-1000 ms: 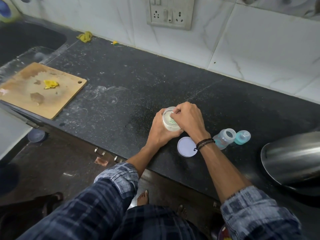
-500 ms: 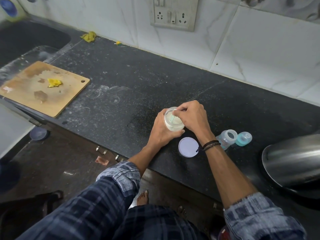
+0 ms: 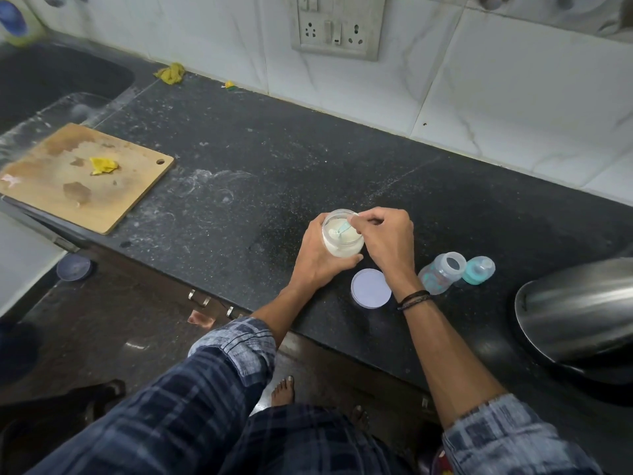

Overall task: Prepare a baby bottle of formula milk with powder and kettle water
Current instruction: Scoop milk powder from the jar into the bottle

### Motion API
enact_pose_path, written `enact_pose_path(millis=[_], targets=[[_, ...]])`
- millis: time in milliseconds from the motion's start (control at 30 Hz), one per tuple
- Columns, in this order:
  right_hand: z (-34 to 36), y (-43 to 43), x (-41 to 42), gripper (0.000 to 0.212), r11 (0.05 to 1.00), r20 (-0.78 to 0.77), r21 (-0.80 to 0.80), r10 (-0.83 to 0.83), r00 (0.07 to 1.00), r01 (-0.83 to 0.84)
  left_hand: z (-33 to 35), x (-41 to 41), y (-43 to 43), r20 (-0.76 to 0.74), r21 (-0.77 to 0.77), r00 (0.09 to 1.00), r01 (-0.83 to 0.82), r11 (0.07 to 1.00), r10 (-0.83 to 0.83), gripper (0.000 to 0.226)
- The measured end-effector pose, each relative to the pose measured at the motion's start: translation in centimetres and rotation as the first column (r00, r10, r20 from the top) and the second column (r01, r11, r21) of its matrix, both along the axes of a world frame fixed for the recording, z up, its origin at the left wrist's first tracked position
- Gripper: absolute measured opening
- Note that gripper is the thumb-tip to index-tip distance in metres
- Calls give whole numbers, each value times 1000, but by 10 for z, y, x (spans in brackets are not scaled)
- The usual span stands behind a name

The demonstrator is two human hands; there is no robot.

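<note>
At a dark stone counter (image 3: 274, 173), we see a person's left hand (image 3: 318, 260) wrapped round an open jar of formula powder (image 3: 342, 243), while the right hand (image 3: 385, 238) pinches a pale blue scoop (image 3: 341, 230) dipped inside. The jar's lid (image 3: 371, 288) lies just beside it. The uncapped baby bottle (image 3: 441, 274) touches its teat cap (image 3: 478, 270), near a steel kettle (image 3: 579, 310).

The right hand (image 3: 387, 238) is drawing back from the jar (image 3: 342, 250) mouth it was covering, and a teal scoop (image 3: 343, 230) pinched in its fingertips is coming into view over the powder (image 3: 334, 243).
</note>
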State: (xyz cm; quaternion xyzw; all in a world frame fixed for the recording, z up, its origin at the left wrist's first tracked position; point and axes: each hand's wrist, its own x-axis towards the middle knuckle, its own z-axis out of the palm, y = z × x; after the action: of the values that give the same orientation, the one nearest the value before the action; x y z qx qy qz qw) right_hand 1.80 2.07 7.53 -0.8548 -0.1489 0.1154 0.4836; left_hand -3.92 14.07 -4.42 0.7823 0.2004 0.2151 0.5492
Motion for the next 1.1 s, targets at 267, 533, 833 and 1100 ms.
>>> enact_pose_path(millis=[267,533,833,1100], targets=[[-16,-6,-6,2,984,-81,163,-64,995,77,-2,0,-1,-2,27,1000,-16,1000,16,73],[-20,-4,-14,8,993,33,107,-56,998,52,7,-4,-5,83,44,997,-11,999,7,72],[-18,8,-28,5,997,179,51,43,983,-53,11,-9,-9,65,97,997,-39,995,33,60],[-10,0,-21,5,981,3,194,-10,1000,9,9,-6,-6,83,54,996,-41,998,37,67]])
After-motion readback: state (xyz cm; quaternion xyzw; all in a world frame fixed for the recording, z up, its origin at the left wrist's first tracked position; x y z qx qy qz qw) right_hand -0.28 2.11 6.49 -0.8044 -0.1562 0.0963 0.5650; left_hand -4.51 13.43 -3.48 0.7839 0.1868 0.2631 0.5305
